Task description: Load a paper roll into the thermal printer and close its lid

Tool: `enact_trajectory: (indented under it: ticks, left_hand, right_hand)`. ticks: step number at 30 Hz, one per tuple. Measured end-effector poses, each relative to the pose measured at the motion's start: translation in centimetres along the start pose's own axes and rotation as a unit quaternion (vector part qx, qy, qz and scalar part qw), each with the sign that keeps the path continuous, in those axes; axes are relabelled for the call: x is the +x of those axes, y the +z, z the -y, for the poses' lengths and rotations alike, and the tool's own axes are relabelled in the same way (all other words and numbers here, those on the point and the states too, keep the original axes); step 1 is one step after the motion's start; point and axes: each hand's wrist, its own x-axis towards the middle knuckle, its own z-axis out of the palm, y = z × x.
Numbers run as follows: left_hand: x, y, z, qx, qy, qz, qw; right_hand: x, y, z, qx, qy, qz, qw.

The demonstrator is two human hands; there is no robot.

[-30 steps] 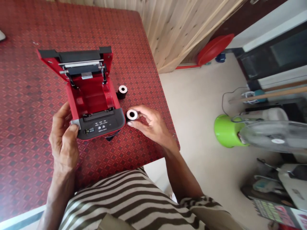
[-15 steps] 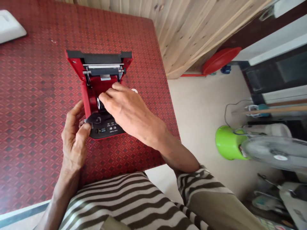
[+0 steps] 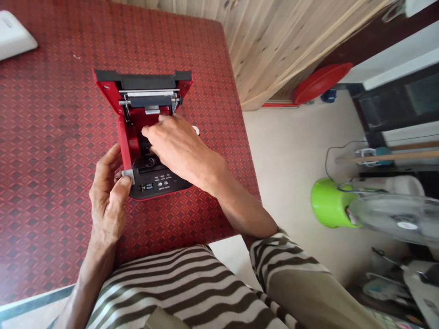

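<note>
A small red and black receipt printer (image 3: 151, 178) stands on the red patterned table (image 3: 51, 119) with its lid (image 3: 144, 81) tipped open at the back. My right hand (image 3: 174, 144) reaches into the open bay, fingers curled over a dark roll (image 3: 146, 144) that is mostly hidden beneath them. My left hand (image 3: 108, 189) rests against the printer's front left corner, thumb on a grey tab (image 3: 128, 174). Just past my right hand a second roll (image 3: 195, 130) shows its white end.
A white object (image 3: 13, 39) lies at the table's far left. On the floor to the right are a green bucket (image 3: 327, 203), a fan (image 3: 398, 217), a red basin (image 3: 322, 82) and cables. A wooden panel wall (image 3: 270, 41) stands behind the table.
My right hand carried the roll from the table beside the printer into the open bay and has pushed it lower. The left hand stayed at the front left corner.
</note>
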Motion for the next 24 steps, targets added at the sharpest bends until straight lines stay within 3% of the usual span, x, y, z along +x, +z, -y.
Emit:
enact_trajectory:
  ticks: [3,6,10,13,16,20,21,22,24]
  left_hand:
    - [0.1,-0.1,0.0,0.007,0.002,0.003,1.0]
    - [0.1,-0.3,0.0,0.012,0.001,0.0,1.0]
    - [0.6,-0.3,-0.7,-0.036,-0.04,-0.012,0.999]
    - [2.0,-0.2,-2.1,-0.072,-0.061,-0.066,0.993]
    - [5.5,0.0,-3.8,-0.07,-0.03,-0.119,0.99]
    - [12.4,0.9,-4.9,-0.052,0.056,-0.099,0.992]
    - [14.0,1.3,-4.8,-0.055,0.055,-0.084,0.993]
    - [15.3,1.6,-4.7,-0.061,0.06,-0.103,0.991]
    - [16.7,2.2,-4.2,-0.05,0.038,-0.092,0.994]
  right_hand:
    - [-1.3,-1.8,0.7,-0.025,-0.02,0.034,0.999]
    - [-3.6,-3.4,1.0,0.055,-0.103,0.034,0.993]
    - [-6.7,-3.8,1.3,0.068,-0.12,-0.011,0.99]
    - [-8.1,-2.8,1.5,0.052,-0.115,-0.062,0.99]
    - [-8.8,-1.5,1.4,0.023,-0.116,-0.131,0.984]
    - [-9.3,-0.4,1.2,-0.013,-0.121,-0.193,0.974]
    - [-9.4,-0.3,1.2,-0.025,-0.123,-0.206,0.97]
    - [-9.5,-0.2,1.2,-0.037,-0.125,-0.22,0.967]
    - [-9.8,0.0,1.3,-0.06,-0.127,-0.242,0.96]
